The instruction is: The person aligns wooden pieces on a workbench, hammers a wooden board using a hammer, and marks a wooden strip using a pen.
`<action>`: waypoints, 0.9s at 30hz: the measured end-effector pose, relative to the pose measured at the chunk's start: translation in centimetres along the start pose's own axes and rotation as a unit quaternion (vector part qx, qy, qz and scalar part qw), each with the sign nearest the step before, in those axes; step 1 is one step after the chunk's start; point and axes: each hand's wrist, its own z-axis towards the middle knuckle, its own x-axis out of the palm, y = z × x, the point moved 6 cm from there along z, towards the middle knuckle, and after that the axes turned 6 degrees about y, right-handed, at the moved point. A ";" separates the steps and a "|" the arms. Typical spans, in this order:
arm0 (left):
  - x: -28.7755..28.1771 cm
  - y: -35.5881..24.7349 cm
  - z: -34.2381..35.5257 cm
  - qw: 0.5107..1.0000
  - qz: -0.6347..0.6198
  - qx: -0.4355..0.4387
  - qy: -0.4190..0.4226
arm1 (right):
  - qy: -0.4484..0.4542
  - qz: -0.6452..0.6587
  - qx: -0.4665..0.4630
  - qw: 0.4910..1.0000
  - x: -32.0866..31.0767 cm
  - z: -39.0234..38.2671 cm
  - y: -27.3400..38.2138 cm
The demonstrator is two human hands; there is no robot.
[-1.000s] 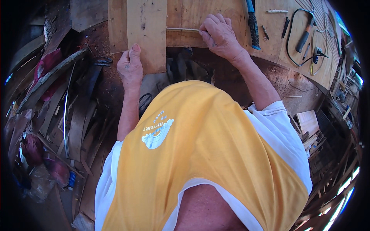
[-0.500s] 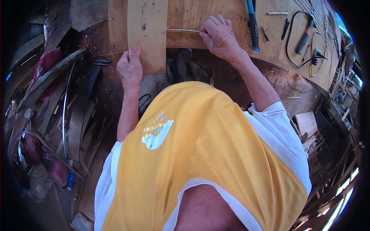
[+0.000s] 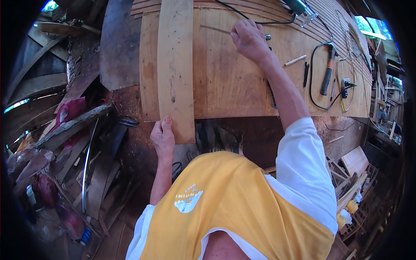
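A long pale wooden plank (image 3: 175,73) lies across the wooden worktable (image 3: 234,82), its near end jutting past the front edge. My left hand (image 3: 163,138) grips the plank's left edge near that end, thumb on top. Farther off, to the right of the plank, my right hand (image 3: 250,40) is closed on a thin stick (image 3: 214,29). The stick points left, its tip blurred and a little short of the plank's right edge. Beneath my right forearm, a blue-and-black tool handle (image 3: 272,96) is mostly hidden.
A hammer (image 3: 327,77), a black pen-like tool (image 3: 306,74), a pale short stick (image 3: 295,60) and cables lie on the right of the table. A green power tool (image 3: 302,11) rests at the back. Scrap wood (image 3: 102,160) is heaped at left.
My right hand has moved farther away along the plank, and the stick has come off the plank's edge. My left hand keeps its grip. The view has shifted to show more of the table's far side.
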 end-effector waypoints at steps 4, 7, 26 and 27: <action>-0.1 -0.1 0.1 1.000 -0.005 -0.002 0.002 | 0.021 -0.009 -0.025 0.999 1.5 3.8 -3.0; -0.2 -0.1 0.0 1.000 0.001 -0.015 0.012 | 0.043 -0.006 -0.058 0.997 2.8 5.5 -3.6; -0.1 -0.9 -0.3 1.000 -0.009 -0.006 0.002 | 0.015 0.013 -0.073 0.997 4.9 7.3 -3.9; -0.1 -0.9 -0.3 1.000 -0.007 -0.003 -0.001 | 0.007 0.015 -0.079 0.997 5.0 7.4 -3.8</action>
